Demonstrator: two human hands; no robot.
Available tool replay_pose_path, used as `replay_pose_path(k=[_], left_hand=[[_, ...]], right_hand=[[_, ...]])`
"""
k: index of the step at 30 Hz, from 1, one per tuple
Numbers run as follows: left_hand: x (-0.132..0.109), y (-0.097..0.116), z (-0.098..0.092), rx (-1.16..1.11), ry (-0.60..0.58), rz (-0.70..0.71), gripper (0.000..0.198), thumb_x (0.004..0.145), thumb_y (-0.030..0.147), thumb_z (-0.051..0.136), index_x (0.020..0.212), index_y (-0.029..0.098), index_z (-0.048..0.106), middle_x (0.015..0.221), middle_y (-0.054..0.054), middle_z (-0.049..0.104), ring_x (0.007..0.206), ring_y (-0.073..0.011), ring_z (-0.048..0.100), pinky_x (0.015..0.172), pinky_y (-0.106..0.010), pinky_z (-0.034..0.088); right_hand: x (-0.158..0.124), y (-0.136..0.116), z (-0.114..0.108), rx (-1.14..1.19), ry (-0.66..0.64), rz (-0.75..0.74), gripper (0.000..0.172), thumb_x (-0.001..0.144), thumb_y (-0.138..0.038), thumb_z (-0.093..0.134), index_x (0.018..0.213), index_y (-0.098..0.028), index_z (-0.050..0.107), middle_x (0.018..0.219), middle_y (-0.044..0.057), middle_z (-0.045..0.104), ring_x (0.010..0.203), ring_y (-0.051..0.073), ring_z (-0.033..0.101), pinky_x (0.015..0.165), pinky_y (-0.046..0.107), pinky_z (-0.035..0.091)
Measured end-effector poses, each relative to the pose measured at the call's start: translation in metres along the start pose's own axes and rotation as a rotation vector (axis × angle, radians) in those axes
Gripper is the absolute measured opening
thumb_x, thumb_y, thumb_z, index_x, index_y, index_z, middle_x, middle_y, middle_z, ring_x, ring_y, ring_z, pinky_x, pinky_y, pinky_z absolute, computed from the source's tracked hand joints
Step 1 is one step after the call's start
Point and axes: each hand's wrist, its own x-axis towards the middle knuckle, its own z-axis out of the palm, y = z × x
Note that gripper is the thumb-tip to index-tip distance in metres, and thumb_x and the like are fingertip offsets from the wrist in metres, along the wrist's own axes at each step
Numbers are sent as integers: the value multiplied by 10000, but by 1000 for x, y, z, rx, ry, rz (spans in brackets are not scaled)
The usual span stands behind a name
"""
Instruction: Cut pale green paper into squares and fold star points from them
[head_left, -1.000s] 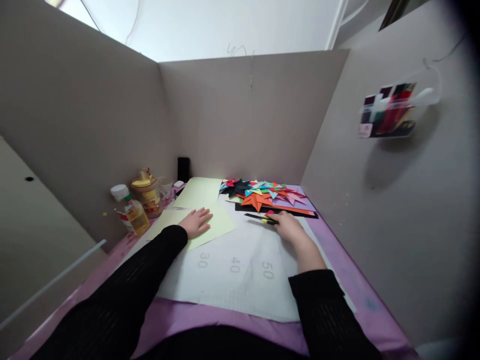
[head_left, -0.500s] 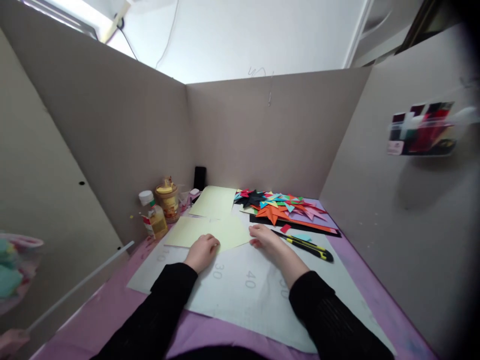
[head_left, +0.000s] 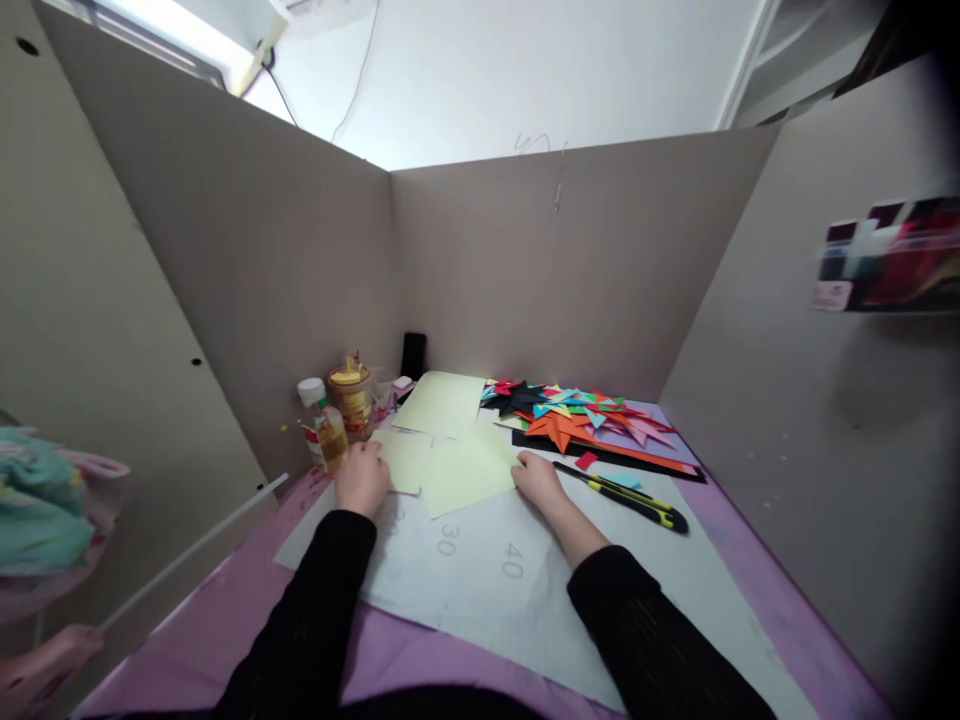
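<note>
Two pale yellow sheets of paper lie on the white mat (head_left: 480, 600) in front of me. My left hand (head_left: 361, 480) has its fingers curled at the left end of the left sheet (head_left: 405, 460). The right sheet (head_left: 469, 472) sits at a slant and overlaps the left one. At its right edge my right hand (head_left: 537, 477) is closed, thumb and fingers gripping the paper. A yellow-and-black utility knife (head_left: 637, 502) rests on the mat just right of my right hand, with small red (head_left: 586, 461) and light blue paper scraps (head_left: 622, 480) beside it.
Farther back lies another pale yellow sheet (head_left: 439, 400). Folded paper stars (head_left: 559, 428) pile up at the back right. A glue bottle (head_left: 324, 425), a tub (head_left: 352, 400) and a black phone (head_left: 413, 354) stand back left. Grey panels (head_left: 525, 270) enclose the desk. A person's hand (head_left: 49, 665) shows lower left.
My left hand has moved left, from the middle of the paper to the left sheet's left end. The right sheet is turned and more separate; my right hand stays at its edge. The view shifted slightly.
</note>
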Motion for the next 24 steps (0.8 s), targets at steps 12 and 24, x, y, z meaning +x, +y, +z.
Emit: replay_pose_path(k=[12, 24], left_hand=[[30, -51, 15, -88, -410, -106, 553, 590, 517, 674, 965, 122, 575, 1018, -185, 653, 926, -293, 628, 745, -344, 493], [24, -21, -19, -843, 109, -207, 204, 700, 276, 570, 868, 162, 556, 766, -41, 633, 717, -195, 609, 631, -286, 482]], right_hand=[[-6, 5, -9, -116, 57, -49, 83, 726, -171, 440, 692, -192, 514, 519, -15, 524, 529, 136, 516, 511, 211, 310], [-2, 16, -9, 240, -36, 115, 136, 666, -106, 475, 743, -172, 565, 342, -31, 488, 362, 142, 515, 390, 189, 332]])
